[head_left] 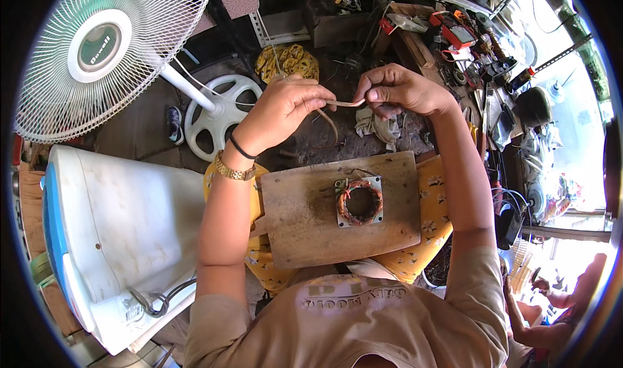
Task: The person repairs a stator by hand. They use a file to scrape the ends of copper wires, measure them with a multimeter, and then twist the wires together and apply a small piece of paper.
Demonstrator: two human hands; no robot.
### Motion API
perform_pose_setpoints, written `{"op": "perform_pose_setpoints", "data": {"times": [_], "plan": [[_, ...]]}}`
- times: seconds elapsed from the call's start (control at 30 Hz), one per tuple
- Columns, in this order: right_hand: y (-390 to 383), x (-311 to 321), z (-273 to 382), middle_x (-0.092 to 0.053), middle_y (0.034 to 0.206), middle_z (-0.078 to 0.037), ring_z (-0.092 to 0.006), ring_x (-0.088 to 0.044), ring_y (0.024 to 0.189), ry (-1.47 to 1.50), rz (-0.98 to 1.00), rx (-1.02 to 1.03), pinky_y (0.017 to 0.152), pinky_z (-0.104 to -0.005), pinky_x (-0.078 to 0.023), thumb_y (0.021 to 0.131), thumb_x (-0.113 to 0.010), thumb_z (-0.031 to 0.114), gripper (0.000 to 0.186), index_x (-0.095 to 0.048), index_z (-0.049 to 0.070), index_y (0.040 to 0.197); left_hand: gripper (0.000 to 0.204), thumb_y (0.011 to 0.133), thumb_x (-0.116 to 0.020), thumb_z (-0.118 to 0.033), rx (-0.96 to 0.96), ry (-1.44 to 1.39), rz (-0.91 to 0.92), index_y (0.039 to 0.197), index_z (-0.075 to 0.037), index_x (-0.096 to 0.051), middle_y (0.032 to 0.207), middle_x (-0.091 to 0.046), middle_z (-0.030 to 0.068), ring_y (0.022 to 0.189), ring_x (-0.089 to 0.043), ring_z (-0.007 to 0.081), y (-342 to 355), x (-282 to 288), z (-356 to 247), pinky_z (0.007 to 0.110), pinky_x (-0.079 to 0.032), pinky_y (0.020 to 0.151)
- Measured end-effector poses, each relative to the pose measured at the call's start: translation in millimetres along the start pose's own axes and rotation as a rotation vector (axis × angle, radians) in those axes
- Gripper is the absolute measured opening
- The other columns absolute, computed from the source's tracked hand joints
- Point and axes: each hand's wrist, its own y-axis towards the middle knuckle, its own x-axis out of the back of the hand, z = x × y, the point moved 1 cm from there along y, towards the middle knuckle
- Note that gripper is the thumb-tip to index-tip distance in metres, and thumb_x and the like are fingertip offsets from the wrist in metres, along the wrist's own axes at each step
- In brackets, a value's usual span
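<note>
Pale, cord-like strip (344,104) spans upper centre of the frame, fingertips of my left hand (278,108) and right hand (403,90) each clamped on it. I'd best keep both pinches close, tension gentle, avoiding twists; the copper-wound coil (343,205) sits just below centre.
</note>
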Motion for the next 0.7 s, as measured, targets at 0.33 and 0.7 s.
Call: {"op": "perform_pose_setpoints", "data": {"times": [0.33,0.7], "plan": [[10,-25,9,-0.067,0.110,-0.006,-0.0113,-0.062,0.096,-0.007,-0.426,0.205,0.076,-0.0271,-0.051,0.093,-0.075,0.034,0.057,-0.056,-0.002,0.133,0.026,0.103,-0.054,-0.012,0.273,0.012,-0.194,0.121,0.003,-0.064,0.106,-0.074,0.0141,0.099,-0.069,0.0215,-13,-3,-4,0.031,-0.051,0.089],[15,-33,13,-0.071,0.096,-0.003,-0.0064,-0.059,0.080,-0.148,-0.629,0.329,0.068,-0.0234,-0.049,0.094,-0.069,0.007,0.019,-0.070,0.001,0.112,0.024,0.101,-0.055,-0.015,0.314,-0.014,-0.210,0.119,-0.004,-0.066,0.082,-0.066,0.0168,0.074,-0.065,0.0316,-12,-3,-6,0.038,-0.050,0.069]]}}
